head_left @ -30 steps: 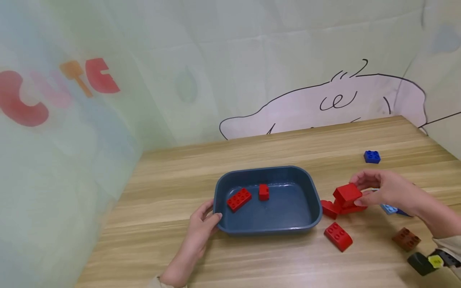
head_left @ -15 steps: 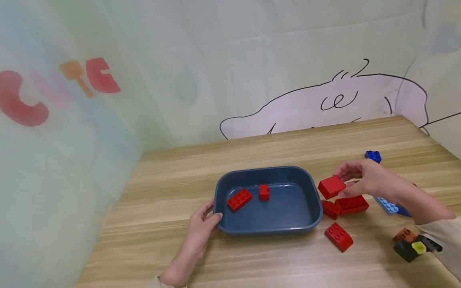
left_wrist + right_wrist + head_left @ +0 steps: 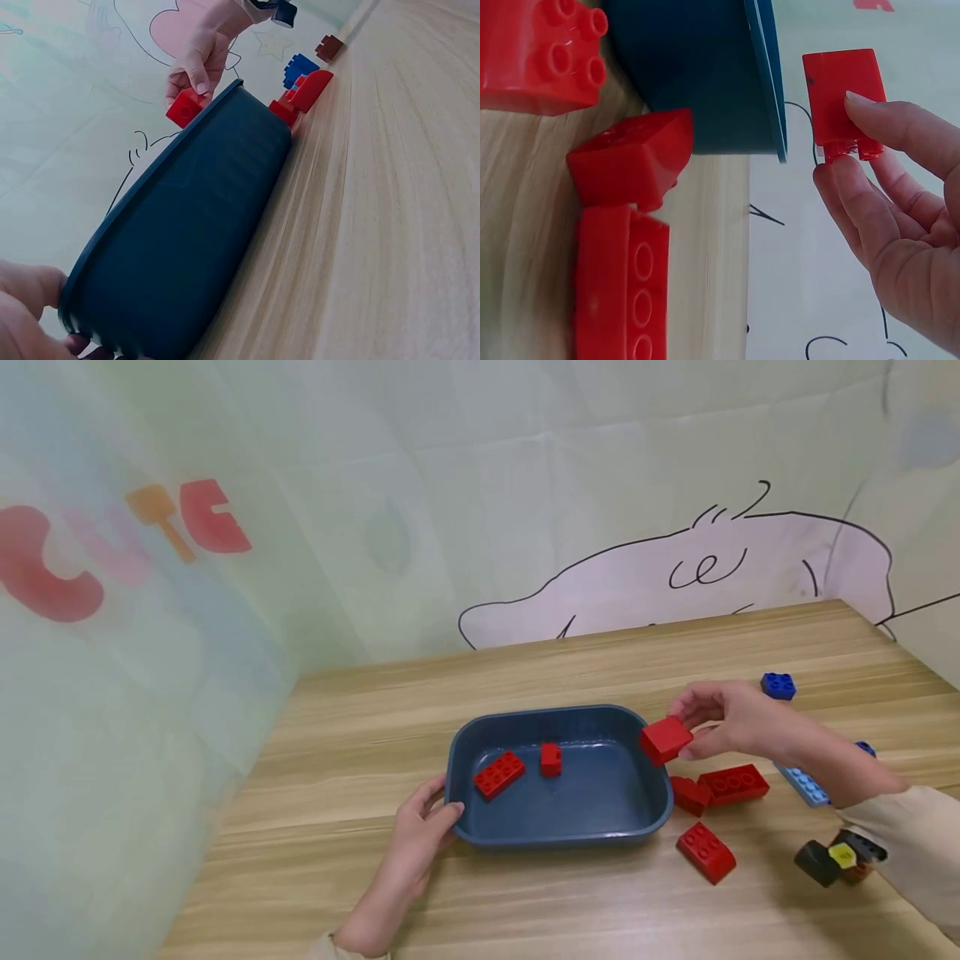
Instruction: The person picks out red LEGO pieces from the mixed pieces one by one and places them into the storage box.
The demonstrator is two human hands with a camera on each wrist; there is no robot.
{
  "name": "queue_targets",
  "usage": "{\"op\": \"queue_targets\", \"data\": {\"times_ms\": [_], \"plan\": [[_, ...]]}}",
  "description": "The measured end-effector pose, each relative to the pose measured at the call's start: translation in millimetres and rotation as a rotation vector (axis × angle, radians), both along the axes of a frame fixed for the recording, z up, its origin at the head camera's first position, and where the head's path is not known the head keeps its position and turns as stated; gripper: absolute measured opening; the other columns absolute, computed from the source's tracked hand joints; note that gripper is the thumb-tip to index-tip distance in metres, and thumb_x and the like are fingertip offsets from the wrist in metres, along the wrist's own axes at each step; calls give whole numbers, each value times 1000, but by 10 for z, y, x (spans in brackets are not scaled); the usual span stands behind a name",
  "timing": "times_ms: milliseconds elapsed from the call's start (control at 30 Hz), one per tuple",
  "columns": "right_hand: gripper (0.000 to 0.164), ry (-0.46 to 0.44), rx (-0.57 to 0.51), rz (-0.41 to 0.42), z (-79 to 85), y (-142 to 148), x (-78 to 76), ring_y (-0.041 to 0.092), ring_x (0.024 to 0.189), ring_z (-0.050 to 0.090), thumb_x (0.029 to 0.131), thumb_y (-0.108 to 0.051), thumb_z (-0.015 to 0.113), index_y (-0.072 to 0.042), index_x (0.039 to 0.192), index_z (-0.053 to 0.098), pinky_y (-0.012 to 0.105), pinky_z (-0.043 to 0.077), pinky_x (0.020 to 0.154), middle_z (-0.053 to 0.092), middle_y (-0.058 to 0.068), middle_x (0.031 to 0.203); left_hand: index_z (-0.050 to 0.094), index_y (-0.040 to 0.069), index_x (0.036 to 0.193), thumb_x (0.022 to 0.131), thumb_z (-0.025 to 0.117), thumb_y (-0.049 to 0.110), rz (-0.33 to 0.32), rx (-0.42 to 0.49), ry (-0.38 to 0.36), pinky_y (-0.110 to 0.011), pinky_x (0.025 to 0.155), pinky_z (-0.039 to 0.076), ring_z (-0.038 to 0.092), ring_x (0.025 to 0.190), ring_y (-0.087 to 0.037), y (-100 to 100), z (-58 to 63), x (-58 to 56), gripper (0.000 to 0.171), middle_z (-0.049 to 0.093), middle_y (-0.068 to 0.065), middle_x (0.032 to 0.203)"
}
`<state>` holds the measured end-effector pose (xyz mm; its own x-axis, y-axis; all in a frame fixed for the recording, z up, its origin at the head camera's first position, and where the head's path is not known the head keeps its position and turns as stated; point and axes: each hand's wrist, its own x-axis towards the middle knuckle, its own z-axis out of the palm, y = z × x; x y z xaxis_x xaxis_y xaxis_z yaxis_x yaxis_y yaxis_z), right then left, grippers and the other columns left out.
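Note:
My left hand [image 3: 422,835] grips the left end of a dark blue plastic tray [image 3: 585,806], thumb over the rim and fingers outside. Inside the tray lie a red eight-stud toy brick [image 3: 499,776] and a smaller red brick [image 3: 551,760]. Between thumb and fingers my right hand [image 3: 727,720] pinches another red toy brick [image 3: 664,741], raised over the tray's right rim. In the right wrist view this held brick [image 3: 844,94] has its studs pointing toward the fingers, and the thumb presses its plain face.
Just right of the tray, a sloped red brick [image 3: 688,796] touches a long red brick [image 3: 733,785] lying studs-sideways. A curved red brick [image 3: 707,853] lies nearer the front. Farther right are a light blue brick [image 3: 804,785] and a dark blue brick [image 3: 778,686]. The right wrist partly hides a brown brick.
My right hand has lifted the red brick off the long red brick and carried it left to the tray's rim. The left hand and tray have stayed put.

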<state>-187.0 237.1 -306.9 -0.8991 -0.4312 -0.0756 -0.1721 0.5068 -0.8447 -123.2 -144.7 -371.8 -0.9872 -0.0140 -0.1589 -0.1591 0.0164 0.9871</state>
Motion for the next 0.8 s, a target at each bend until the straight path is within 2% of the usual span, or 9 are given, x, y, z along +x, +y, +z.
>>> {"op": "queue_targets", "data": {"times_ms": [400, 800], "plan": [[43, -15, -46, 72, -20, -232, -124, 26, 96, 58, 71, -5, 77, 1, 108, 56, 33, 55, 73, 61, 13, 104, 36, -9, 137, 88, 49, -1, -11, -16, 3, -37, 83, 52, 56, 109, -30, 4, 16, 0, 51, 39, -26, 137], [41, -23, -14, 108, -53, -500, -205, 26, 91, 59, 68, -4, 79, -2, 103, 58, 35, 54, 73, 62, 11, 100, 36, -8, 137, 89, 49, 0, -6, -24, -9, -37, 82, 52, 55, 110, -31, 4, 9, 7, 51, 39, -26, 137]]}}
